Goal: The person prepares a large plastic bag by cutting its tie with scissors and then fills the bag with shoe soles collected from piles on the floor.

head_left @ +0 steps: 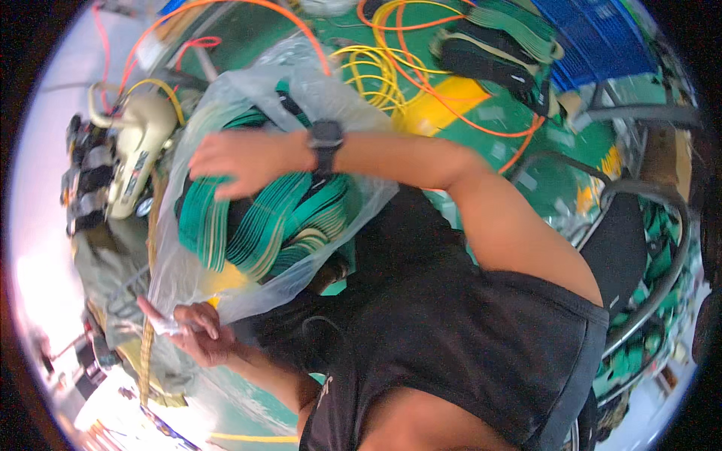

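A clear plastic bag (293,289) lies wide open in front of me, with folded bundles of green strapping (259,225) edged in cream inside. Over these bundles reaches my right hand (244,161), a dark watch (326,139) on its wrist. Its fingers are stretched out, slightly blurred, with nothing seen in them. My left hand (199,334) is beside the bag's near left edge. Its index finger points out, while the other fingers curl in. Something small and whitish shows at these fingers; I cannot tell whether it is wrapping or a held piece.
Beyond the bag, yellow and orange hoses (376,75) coil on the green floor. A stack of green and black strap-like pieces (496,56) lies by a blue crate (602,37). Left stands a beige machine (139,150); a grey metal frame (677,255) is at right.
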`<state>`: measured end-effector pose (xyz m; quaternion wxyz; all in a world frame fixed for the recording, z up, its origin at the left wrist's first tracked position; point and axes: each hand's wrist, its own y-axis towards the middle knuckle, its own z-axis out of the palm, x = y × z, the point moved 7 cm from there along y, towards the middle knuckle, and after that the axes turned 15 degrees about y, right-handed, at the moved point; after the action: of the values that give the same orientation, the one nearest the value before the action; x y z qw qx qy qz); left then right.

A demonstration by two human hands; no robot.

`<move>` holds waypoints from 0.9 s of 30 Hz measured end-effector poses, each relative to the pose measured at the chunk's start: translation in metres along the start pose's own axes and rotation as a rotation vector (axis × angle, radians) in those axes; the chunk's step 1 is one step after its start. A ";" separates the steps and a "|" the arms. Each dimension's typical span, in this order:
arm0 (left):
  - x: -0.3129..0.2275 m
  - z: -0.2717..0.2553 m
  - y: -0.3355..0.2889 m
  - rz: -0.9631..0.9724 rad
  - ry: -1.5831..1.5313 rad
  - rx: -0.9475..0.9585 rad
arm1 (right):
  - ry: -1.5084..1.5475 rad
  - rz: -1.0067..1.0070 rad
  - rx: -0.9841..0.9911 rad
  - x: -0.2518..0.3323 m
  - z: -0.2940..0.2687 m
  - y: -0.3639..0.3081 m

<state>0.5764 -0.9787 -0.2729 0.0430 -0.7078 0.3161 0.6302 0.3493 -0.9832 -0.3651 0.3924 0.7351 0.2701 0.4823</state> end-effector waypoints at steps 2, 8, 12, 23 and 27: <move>0.005 0.005 0.004 0.025 -0.030 0.021 | -0.285 0.101 -0.088 -0.020 -0.101 -0.054; 0.040 -0.006 -0.009 -0.201 0.047 -0.022 | -1.133 1.042 -0.482 -0.025 -0.357 -0.370; 0.053 -0.006 -0.014 -0.257 0.052 0.059 | -1.628 1.395 -0.641 0.056 -0.458 -0.485; 0.082 0.023 -0.014 -0.307 0.140 0.325 | -1.230 1.057 -1.133 0.059 -0.533 -0.516; 0.087 0.027 -0.010 -0.364 0.087 0.210 | -1.278 0.906 -1.247 0.080 -0.558 -0.528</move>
<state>0.5584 -0.9922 -0.3614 0.2163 -0.7713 0.2484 0.5445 -0.1433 -0.4558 -0.6411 0.5586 0.5530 -0.5981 0.1563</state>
